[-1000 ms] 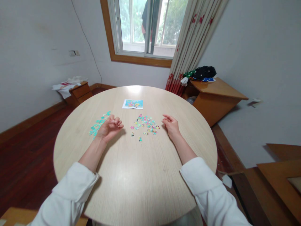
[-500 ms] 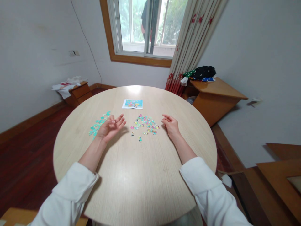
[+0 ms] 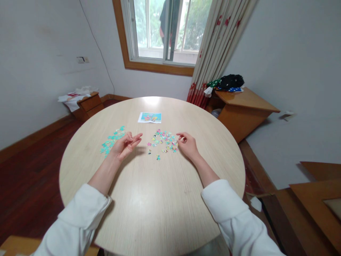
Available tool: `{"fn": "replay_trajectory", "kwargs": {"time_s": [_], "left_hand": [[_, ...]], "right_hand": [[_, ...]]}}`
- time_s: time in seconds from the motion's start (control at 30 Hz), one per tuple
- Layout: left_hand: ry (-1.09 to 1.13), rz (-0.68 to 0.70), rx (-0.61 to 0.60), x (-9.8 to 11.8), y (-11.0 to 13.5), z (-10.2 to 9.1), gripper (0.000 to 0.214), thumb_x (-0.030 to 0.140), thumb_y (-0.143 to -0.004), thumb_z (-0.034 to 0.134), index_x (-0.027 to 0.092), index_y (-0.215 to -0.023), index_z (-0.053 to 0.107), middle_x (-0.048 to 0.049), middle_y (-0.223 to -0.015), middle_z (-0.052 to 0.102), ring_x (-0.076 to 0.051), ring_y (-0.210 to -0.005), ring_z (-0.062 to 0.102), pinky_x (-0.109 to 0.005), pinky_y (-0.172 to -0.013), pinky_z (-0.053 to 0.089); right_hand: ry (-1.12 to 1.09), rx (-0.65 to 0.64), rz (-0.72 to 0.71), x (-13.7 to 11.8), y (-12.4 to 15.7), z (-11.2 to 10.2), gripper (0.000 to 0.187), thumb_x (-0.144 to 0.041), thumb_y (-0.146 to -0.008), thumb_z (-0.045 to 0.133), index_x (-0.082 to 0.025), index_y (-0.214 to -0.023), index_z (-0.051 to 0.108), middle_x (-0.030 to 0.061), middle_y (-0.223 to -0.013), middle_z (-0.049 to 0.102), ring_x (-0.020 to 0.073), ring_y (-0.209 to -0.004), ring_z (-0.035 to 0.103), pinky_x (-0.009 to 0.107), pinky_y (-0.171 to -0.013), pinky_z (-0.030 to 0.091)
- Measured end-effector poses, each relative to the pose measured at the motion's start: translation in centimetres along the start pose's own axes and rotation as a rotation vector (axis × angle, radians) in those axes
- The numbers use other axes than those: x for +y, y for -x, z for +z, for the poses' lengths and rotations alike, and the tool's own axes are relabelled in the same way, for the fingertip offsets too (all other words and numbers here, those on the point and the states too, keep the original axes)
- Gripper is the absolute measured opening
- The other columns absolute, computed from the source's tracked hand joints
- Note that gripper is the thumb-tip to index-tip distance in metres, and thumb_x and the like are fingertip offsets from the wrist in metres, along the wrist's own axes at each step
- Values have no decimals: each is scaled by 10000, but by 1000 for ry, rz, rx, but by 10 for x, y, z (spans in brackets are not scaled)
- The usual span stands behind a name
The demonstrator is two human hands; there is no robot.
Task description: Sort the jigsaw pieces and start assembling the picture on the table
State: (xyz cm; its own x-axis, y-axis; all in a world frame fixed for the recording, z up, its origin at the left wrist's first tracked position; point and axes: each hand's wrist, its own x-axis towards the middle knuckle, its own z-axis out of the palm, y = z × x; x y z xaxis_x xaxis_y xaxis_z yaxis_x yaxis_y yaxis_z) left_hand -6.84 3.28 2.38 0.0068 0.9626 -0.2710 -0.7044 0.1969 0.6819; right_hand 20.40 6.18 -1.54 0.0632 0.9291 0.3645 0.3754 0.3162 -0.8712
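Note:
A round light-wood table [image 3: 149, 199] carries a scatter of small multicoloured puzzle pieces [image 3: 163, 140] in its middle. A group of teal puzzle pieces [image 3: 112, 140] lies to the left. A small picture card [image 3: 150, 117] lies beyond them. My left hand [image 3: 124, 145] rests palm-up between the two groups, fingers loosely stretched, holding nothing. My right hand [image 3: 186, 144] sits at the right edge of the multicoloured pieces, thumb and forefinger reaching into them; nothing is visibly gripped.
A wooden cabinet [image 3: 239, 106] with dark clothes stands at the back right beside a curtain [image 3: 218, 46]. A small wooden box [image 3: 89, 103] with papers sits on the floor at the left. A person stands outside the window [image 3: 165, 28].
My left hand uncurled from a loose fist to stretched fingers. My right hand slid left to the edge of the multicoloured pieces.

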Motion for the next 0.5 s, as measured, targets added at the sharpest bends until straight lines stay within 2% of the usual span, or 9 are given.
{"fn": "replay_trajectory", "kwargs": {"time_s": [0.1,0.17,0.37,0.5], "left_hand": [[4,-1,16,0,-1,0,289,-110,-584,402,169,-536,345,-100,-760,653,-203,-837,692,-264,-657,593],[15,3,22,-1,-2,0,290,-114,-578,398,168,-533,346,-108,-775,651,-207,-852,689,-273,-671,594],[40,7,41,-2,-3,-1,293,-126,-585,397,161,-531,377,-98,-735,625,-206,-842,689,-301,-724,595],[37,-5,111,-5,-6,-3,223,-64,-701,477,142,-616,488,-93,-710,635,-143,-643,660,-279,-684,592]], "right_hand": [[243,-222,-249,-12,12,9,171,-169,-708,563,-212,-827,677,46,-842,652,192,-839,567,349,-790,397],[344,-308,-324,-17,17,13,148,-178,-745,585,-212,-851,683,64,-933,667,218,-949,566,384,-859,357],[447,-389,-358,-16,19,11,148,-257,-760,679,-215,-901,694,79,-1056,649,228,-1029,550,411,-913,298],[480,-453,-355,-14,19,12,86,-247,-771,680,-214,-849,698,79,-1105,624,234,-1096,523,429,-939,275]]}}
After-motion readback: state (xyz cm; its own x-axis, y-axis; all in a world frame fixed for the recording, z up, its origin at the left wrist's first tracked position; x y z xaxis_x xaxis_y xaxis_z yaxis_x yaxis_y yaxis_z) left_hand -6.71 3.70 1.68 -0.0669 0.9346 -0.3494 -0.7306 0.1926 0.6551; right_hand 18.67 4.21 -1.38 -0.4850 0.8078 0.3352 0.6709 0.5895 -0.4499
